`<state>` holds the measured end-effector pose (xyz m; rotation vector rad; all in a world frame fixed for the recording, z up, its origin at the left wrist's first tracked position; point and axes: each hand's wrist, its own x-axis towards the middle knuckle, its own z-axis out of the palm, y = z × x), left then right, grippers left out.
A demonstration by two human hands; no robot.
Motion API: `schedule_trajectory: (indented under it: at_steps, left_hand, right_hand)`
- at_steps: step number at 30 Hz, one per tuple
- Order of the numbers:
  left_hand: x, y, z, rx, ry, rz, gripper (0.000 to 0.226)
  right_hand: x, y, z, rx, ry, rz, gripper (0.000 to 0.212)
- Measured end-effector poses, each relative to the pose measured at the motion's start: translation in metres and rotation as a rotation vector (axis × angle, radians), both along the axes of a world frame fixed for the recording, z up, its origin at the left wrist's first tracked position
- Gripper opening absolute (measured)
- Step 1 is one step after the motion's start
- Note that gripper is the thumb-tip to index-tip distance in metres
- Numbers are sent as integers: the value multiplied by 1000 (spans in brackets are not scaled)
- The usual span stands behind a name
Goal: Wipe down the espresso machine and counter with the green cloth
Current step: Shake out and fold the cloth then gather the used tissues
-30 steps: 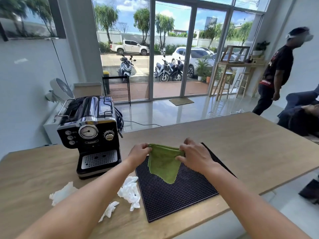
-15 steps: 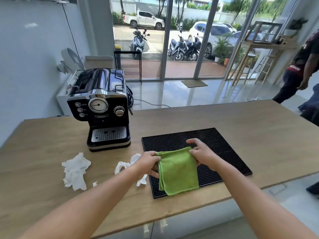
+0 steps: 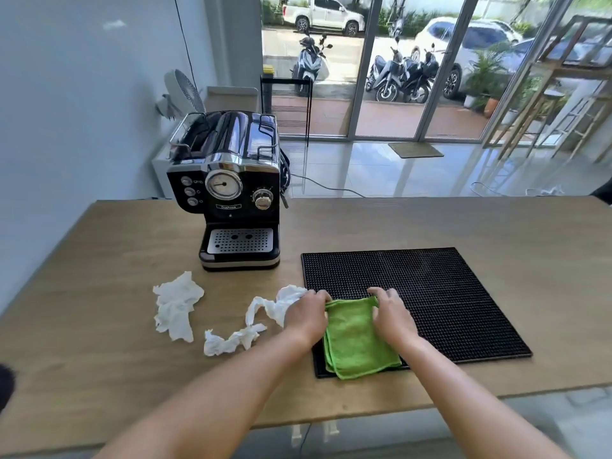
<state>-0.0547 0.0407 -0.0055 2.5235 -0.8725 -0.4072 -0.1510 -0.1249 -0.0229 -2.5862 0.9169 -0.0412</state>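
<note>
Low at centre frame, the folded green cloth (image 3: 359, 339) lies on the black mat's (image 3: 447, 293) near-left corner; left hand (image 3: 306, 318) and right hand (image 3: 392, 318) pinch its far corners. Espresso machine (image 3: 231, 190) stands upper left on the bench (image 3: 99, 359).

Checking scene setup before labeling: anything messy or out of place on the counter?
Yes. Two crumpled white tissues lie loose on the counter, in front of the espresso machine and left of the mat. Nothing looks spilled or damaged.

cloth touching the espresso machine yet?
No, the green cloth lies folded on the black mat under both hands, well apart from the espresso machine.
</note>
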Motion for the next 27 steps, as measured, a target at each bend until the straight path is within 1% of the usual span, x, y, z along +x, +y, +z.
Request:
schedule_trajectory:
  at_steps: [4,7,9,11,13,15,16,18,20,23,25,27]
  left_hand:
    - [3,10,-1,-18,-62,-18,38]
    - [11,27,9,-72,-127,65,32]
    - [20,49,16,-44,-129,165,27]
    - [28,76,15,52,-116,231,27]
    - [30,105,11,132,-76,278,33]
    - [27,124,7,199,-52,277,44]
    - [25,129,5,239,-58,264,48]
    - [20,138,-1,280,-72,255,47]
    - [17,146,-8,254,-61,270,39]
    - [19,160,-16,138,-27,309,19]
    - [23,169,-17,80,6,309,18]
    - [28,184,-15,28,45,334,23]
  right_hand:
    - [7,3,2,-139,39,10,50]
    - [19,11,13,-211,-17,48,52]
    - [30,25,23,-178,-71,123,52]
    - [41,43,29,-89,-91,235,54]
    - [52,65,30,-37,-15,394,61]
    - [62,82,26,-43,127,531,70]
    - [67,89,24,-46,189,580,73]
    - [75,98,17,-61,266,639,75]
    - [81,106,13,-118,290,673,68]
    - [86,112,11,-222,220,702,48]
    - [92,114,12,-200,163,672,34]
    - [103,123,15,-103,122,592,30]
